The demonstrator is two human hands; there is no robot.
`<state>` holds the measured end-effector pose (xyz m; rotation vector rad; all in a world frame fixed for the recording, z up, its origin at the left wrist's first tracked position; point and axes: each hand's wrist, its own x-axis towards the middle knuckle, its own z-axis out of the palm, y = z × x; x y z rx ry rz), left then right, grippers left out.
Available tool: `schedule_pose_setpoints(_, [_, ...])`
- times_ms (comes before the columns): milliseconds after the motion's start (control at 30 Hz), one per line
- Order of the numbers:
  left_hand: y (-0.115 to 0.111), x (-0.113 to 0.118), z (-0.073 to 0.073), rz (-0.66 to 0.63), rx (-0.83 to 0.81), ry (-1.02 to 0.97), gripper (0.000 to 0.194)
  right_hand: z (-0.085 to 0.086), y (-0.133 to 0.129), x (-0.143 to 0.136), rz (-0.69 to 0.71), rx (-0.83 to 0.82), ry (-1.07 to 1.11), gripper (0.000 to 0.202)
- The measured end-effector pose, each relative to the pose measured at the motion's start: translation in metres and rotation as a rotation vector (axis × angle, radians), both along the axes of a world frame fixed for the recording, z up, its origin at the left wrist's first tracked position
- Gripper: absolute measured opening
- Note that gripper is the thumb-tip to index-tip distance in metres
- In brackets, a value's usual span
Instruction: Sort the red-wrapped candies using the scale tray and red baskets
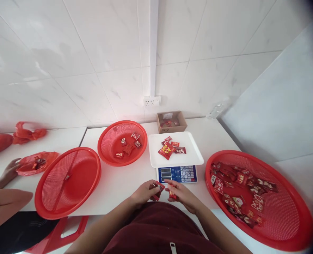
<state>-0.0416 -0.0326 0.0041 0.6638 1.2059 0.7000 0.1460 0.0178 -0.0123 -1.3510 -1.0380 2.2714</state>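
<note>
My left hand (pixel 146 192) is closed on a dark red wrapped packet (pixel 159 189) in front of the scale. Just to its right, my right hand (pixel 181 194) holds a small red packet (pixel 172 194) between its fingers. Beyond both hands is a scale with a blue keypad (pixel 177 174) and a white tray (pixel 192 151). Several red packets (pixel 167 149) lie on that tray. The large red basket (pixel 286 208) at the right holds many red packets. Several more packets (pixel 128 149) lie in the round red basket (pixel 109 132) left of the scale.
Another red basket (pixel 78 180) stands at the left with a small item in it. A person's hand (pixel 12 168) touches a red plastic bag (pixel 29 169) farther left. A cardboard box (pixel 181 123) and a clear plastic item (pixel 215 111) are near the wall.
</note>
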Motion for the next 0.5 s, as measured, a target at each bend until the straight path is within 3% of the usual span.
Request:
schedule_pose_setpoints(167, [0.003,0.012,0.003,-0.093,0.122,0.03,0.045,0.013,-0.009,-0.012,0.164,0.038,0.086,0.06])
schedule_pose_setpoints(500, [0.005,0.022,0.006,-0.109,0.227,0.019,0.037,0.017,-0.009,-0.007,0.174,0.111,0.053,0.057])
